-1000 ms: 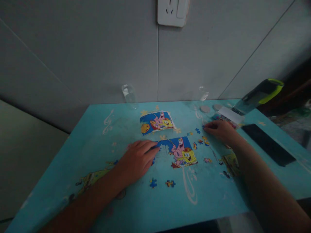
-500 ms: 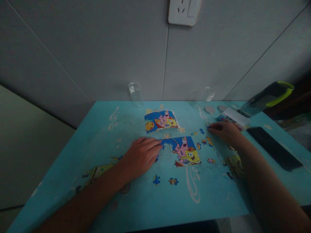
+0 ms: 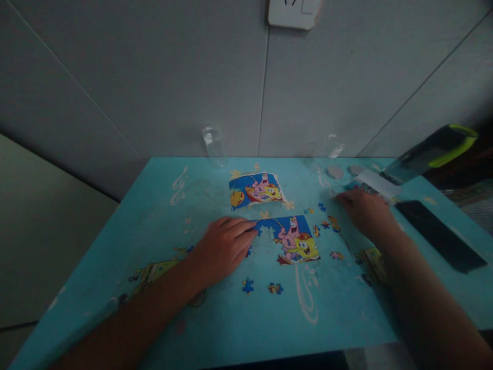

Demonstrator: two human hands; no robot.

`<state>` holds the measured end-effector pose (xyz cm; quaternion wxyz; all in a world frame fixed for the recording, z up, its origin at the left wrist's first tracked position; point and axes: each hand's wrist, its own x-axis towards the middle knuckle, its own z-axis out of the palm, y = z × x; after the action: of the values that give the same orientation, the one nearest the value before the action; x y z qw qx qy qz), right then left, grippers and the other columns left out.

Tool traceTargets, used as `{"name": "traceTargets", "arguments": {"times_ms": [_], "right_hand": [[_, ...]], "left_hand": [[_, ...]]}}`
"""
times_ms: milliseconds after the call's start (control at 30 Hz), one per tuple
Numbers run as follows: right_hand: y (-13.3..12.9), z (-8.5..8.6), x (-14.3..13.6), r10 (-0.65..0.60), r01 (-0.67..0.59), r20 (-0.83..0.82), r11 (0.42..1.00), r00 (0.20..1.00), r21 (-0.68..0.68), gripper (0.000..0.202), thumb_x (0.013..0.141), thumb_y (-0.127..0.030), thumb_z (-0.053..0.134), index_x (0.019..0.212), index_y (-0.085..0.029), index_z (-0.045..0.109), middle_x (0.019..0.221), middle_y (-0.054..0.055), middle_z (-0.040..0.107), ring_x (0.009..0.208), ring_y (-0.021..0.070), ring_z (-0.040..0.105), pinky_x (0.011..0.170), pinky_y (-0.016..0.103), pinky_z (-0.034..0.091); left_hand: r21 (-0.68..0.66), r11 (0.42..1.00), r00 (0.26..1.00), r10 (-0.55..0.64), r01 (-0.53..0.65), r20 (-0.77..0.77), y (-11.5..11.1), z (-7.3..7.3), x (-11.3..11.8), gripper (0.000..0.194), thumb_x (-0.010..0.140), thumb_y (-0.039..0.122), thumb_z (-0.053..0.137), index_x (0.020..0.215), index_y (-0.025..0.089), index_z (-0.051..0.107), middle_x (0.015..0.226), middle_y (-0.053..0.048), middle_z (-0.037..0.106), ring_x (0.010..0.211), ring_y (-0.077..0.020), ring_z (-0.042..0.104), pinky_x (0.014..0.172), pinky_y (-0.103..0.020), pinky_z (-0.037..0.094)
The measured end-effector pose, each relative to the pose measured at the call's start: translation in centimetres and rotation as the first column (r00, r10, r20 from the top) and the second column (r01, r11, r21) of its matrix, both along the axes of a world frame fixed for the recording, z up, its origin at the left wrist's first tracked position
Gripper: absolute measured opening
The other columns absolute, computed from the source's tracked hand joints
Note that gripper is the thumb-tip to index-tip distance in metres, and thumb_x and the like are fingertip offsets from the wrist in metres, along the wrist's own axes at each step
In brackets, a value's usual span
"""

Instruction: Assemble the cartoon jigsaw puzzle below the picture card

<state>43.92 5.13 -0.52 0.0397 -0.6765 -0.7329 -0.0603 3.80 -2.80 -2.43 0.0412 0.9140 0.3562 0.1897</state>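
Note:
My left hand (image 3: 227, 246) lies flat on the left part of a partly assembled jigsaw (image 3: 304, 246), fingers stretched to the right and covering some of it. A gap shows in the jigsaw's middle. My right hand (image 3: 360, 208) is low over the table at the right, beyond the loose pieces; its fingers are bent together, and anything between them is too small to make out. Several loose pieces (image 3: 325, 224) lie right of the jigsaw. Two more, a blue one (image 3: 248, 285) and a brown and blue one (image 3: 275, 288), lie below it. Behind sits a picture card (image 3: 256, 190).
A clear container (image 3: 214, 147) stands at the back left, another (image 3: 335, 146) at the back right near two round lids (image 3: 335, 172). Further right are a white strip (image 3: 379, 184), a leaning bottle (image 3: 427, 154) and a dark flat object (image 3: 441, 236) on the blue table (image 3: 215, 329).
My right hand has moved slightly right and away from the loose pieces. The blue piece seen at its fingertips earlier no longer shows. My left hand stays on the jigsaw.

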Motion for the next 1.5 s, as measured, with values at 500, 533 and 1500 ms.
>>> {"name": "traceTargets", "arguments": {"times_ms": [500,533,1500], "right_hand": [[-6.0,0.9,-14.3,0.574,-0.565,-0.182,0.819,0.799,0.103,0.020,0.103,-0.020,0.051,0.109,-0.015,0.069,0.103,0.012,0.072,0.093,0.0251,0.066,0.086,0.037,0.049],[-6.3,0.8,-15.0,0.605,-0.596,-0.137,0.796,0.784,0.105,0.020,0.102,-0.017,0.052,0.110,-0.014,0.070,0.103,0.012,0.072,0.094,0.0261,0.065,0.086,0.038,0.048],[-6.0,-1.5,-15.0,0.504,-0.550,-0.545,0.830,0.671,0.090,0.016,0.095,-0.029,0.069,0.109,-0.023,0.075,0.100,0.007,0.067,0.091,0.0217,0.063,0.086,0.040,0.051]], "left_hand": [[0.004,1.000,1.000,-0.005,0.005,-0.006,-0.2,0.5,0.4,0.029,0.098,0.016,0.055,0.126,0.017,0.065,0.134,-0.009,0.065,0.123,-0.0265,0.060,0.101,-0.048,0.047],[0.005,1.000,1.000,-0.003,0.003,-0.006,-0.2,0.5,0.4,0.029,0.098,0.016,0.055,0.126,0.017,0.065,0.134,-0.009,0.065,0.123,-0.0266,0.060,0.101,-0.048,0.046],[-0.036,0.999,0.999,0.018,-0.020,-0.049,-0.4,0.9,0.6,0.032,0.098,0.017,0.056,0.129,0.017,0.062,0.136,-0.010,0.064,0.125,-0.0277,0.058,0.102,-0.048,0.046]]}}
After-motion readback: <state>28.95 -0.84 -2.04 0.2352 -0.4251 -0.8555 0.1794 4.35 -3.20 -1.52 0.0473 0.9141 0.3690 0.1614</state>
